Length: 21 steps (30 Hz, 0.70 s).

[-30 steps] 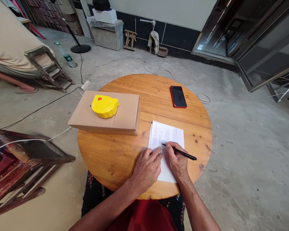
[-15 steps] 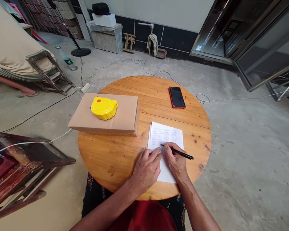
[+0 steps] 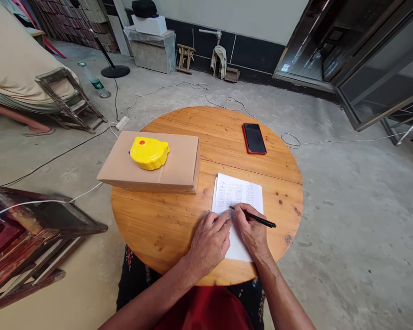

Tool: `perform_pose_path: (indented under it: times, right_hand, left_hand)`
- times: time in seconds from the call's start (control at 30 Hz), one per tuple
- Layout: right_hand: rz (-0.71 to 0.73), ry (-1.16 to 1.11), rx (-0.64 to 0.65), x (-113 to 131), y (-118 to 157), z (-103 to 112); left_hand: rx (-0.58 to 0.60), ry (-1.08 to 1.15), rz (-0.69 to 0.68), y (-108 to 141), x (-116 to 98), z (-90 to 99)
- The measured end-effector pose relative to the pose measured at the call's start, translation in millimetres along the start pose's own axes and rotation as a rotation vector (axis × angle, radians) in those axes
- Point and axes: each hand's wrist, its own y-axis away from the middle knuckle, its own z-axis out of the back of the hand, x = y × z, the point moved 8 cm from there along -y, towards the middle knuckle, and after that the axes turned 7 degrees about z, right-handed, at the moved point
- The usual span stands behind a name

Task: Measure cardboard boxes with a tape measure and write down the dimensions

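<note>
Between the fingers of my right hand [image 3: 253, 229] is a black pen [image 3: 259, 218], its tip down on the white paper [image 3: 239, 250]. Rows of small handwriting cover the upper part of the sheet, and another sheet's edge shows beneath it at the left. My left hand [image 3: 211, 236] lies flat with fingers stretched out, resting on the sheet's left edge and the round wooden table [image 3: 158, 229]. Part of the writing near the pen tip is hidden by my hands.
A cardboard box [image 3: 179, 158] on the table's left carries a yellow tape measure [image 3: 149, 152]. Toward the back right lies a phone [image 3: 254, 138] in a red case. A wooden chair [image 3: 37, 238] stands left of the table, and cables [image 3: 206, 87] run over the floor.
The view has shifted very slightly. Both hands, the pen and the paper keep almost the same places.
</note>
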Motion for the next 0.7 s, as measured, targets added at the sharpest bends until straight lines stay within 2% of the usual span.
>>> perform_pose_path:
  times: [0.7]
  right_hand:
    - [0.021,0.051,-0.016,2.1,-1.0,0.6]
  left_hand:
    - [-0.009,0.012,-0.009,-0.3,0.0,1.1]
